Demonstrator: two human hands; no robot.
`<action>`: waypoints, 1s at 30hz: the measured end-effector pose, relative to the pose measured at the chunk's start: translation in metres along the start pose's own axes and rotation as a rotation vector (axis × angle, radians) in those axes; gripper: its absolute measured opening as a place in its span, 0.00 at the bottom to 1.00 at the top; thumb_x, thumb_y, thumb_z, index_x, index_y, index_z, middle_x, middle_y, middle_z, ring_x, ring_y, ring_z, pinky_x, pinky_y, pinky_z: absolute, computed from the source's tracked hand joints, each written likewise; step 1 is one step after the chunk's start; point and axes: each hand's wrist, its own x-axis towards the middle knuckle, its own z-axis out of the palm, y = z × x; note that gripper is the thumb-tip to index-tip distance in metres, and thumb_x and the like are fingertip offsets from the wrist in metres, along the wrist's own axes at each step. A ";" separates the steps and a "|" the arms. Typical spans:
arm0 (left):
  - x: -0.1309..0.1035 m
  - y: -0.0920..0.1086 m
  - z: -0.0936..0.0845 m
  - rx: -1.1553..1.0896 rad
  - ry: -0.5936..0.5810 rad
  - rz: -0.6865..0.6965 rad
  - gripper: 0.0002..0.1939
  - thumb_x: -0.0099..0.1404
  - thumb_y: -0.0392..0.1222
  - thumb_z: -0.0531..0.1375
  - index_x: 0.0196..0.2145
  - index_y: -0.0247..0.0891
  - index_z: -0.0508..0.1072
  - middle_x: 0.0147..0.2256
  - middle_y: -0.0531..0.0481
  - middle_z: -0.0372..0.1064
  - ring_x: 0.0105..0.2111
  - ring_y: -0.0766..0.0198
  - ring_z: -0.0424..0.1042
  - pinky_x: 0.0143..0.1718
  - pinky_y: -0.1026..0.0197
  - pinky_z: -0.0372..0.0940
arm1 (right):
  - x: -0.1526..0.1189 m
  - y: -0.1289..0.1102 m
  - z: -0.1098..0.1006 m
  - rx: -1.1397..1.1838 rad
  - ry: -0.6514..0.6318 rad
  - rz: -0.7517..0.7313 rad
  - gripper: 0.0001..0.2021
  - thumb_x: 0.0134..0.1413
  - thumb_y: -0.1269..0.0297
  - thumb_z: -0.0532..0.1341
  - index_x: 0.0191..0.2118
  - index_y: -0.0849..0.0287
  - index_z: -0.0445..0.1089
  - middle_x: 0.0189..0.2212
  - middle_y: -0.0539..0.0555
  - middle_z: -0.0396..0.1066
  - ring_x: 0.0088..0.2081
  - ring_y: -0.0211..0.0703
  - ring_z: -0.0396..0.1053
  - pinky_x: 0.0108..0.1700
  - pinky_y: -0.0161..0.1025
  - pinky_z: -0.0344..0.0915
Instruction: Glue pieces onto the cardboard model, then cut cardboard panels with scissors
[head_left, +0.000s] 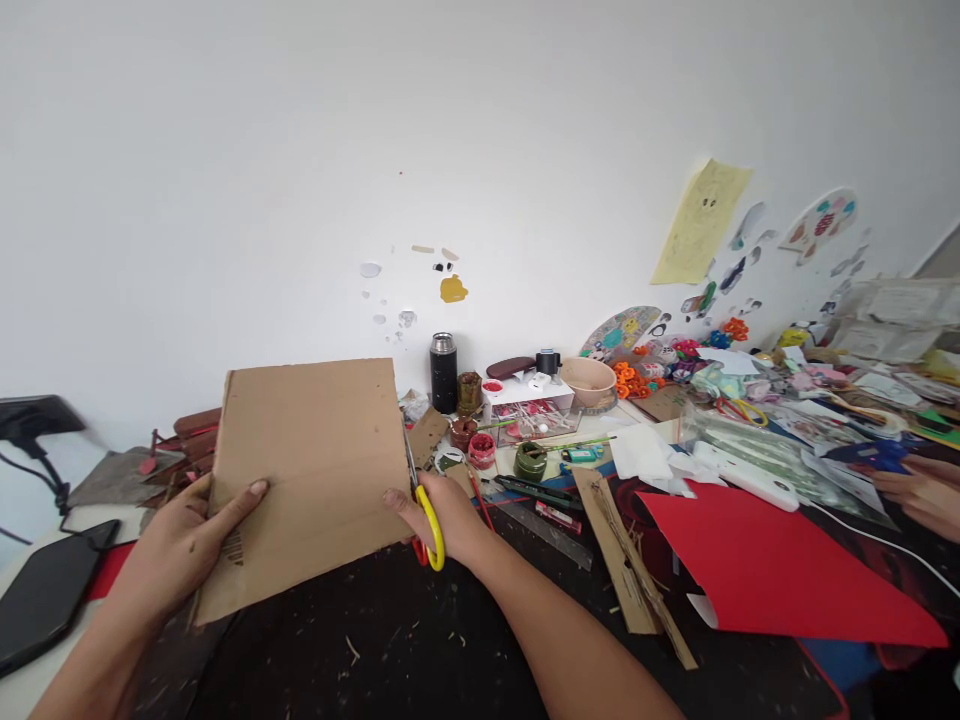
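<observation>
Between my two hands a flat brown piece of cardboard (315,450) is held up, tilted toward me, above the dark tabletop. My left hand (176,540) grips its left edge, thumb on the front face and fingers behind. At the right edge is my right hand (442,515), its thumb pressed on the front of the cardboard. That hand also holds scissors (429,530) with yellow and red handles, the blades pointing up along the cardboard's right edge. Part of the scissors and most right-hand fingers are hidden.
Behind stand a black thermos (443,375), paint jars (531,460) and a beige bowl (587,380). Cardboard strips (619,560) and a red sheet (787,570) lie to the right. At far left is a black phone (52,595). Another person's hand (922,490) shows at far right.
</observation>
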 end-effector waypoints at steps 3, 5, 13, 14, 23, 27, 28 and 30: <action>0.001 -0.002 -0.001 -0.054 -0.020 -0.081 0.40 0.39 0.77 0.71 0.35 0.39 0.78 0.43 0.33 0.83 0.38 0.37 0.83 0.25 0.53 0.74 | -0.001 0.000 -0.001 0.005 0.002 -0.022 0.25 0.64 0.36 0.65 0.41 0.56 0.79 0.34 0.54 0.81 0.38 0.48 0.79 0.36 0.34 0.67; 0.001 -0.003 -0.002 -0.083 -0.013 -0.103 0.42 0.37 0.77 0.72 0.37 0.39 0.78 0.43 0.32 0.83 0.37 0.37 0.83 0.23 0.54 0.73 | -0.002 0.000 -0.001 0.016 0.007 -0.036 0.25 0.64 0.36 0.65 0.41 0.56 0.79 0.34 0.53 0.81 0.38 0.48 0.79 0.37 0.34 0.67; -0.010 0.008 0.002 -0.200 -0.109 -0.152 0.48 0.37 0.71 0.76 0.50 0.39 0.74 0.28 0.45 0.81 0.26 0.45 0.80 0.21 0.55 0.72 | -0.001 0.001 -0.006 -0.012 -0.009 -0.037 0.27 0.63 0.34 0.65 0.48 0.55 0.79 0.41 0.56 0.82 0.44 0.53 0.79 0.40 0.36 0.68; -0.011 0.011 0.003 -0.208 -0.116 -0.150 0.49 0.36 0.70 0.76 0.50 0.40 0.73 0.28 0.46 0.81 0.24 0.47 0.79 0.21 0.55 0.72 | -0.001 0.001 -0.007 -0.016 -0.014 -0.036 0.27 0.63 0.34 0.65 0.49 0.55 0.79 0.42 0.57 0.82 0.44 0.53 0.79 0.41 0.36 0.68; -0.012 0.017 0.008 -0.195 -0.083 -0.089 0.40 0.36 0.68 0.77 0.39 0.41 0.73 0.33 0.46 0.81 0.25 0.52 0.77 0.24 0.55 0.74 | 0.000 0.000 -0.002 -0.046 0.059 -0.019 0.27 0.69 0.37 0.61 0.48 0.57 0.80 0.41 0.58 0.83 0.41 0.51 0.79 0.41 0.37 0.66; -0.012 0.017 0.011 -0.189 -0.077 -0.110 0.45 0.34 0.70 0.76 0.44 0.39 0.75 0.36 0.42 0.83 0.27 0.51 0.79 0.25 0.55 0.75 | 0.001 0.001 0.001 0.022 0.094 -0.025 0.24 0.71 0.39 0.59 0.49 0.56 0.81 0.45 0.59 0.84 0.47 0.52 0.80 0.44 0.37 0.66; -0.012 0.018 0.012 -0.185 -0.078 -0.113 0.46 0.34 0.70 0.76 0.45 0.38 0.75 0.37 0.42 0.83 0.27 0.51 0.79 0.25 0.55 0.75 | 0.001 0.001 0.001 0.027 0.099 -0.019 0.24 0.72 0.40 0.59 0.48 0.56 0.81 0.45 0.59 0.83 0.47 0.52 0.80 0.44 0.37 0.66; -0.013 0.020 0.014 -0.163 -0.079 -0.110 0.48 0.34 0.72 0.75 0.46 0.37 0.75 0.36 0.42 0.83 0.26 0.52 0.78 0.26 0.55 0.75 | 0.002 0.001 0.001 0.019 0.114 0.005 0.25 0.72 0.40 0.58 0.45 0.58 0.81 0.43 0.59 0.83 0.45 0.52 0.79 0.43 0.37 0.65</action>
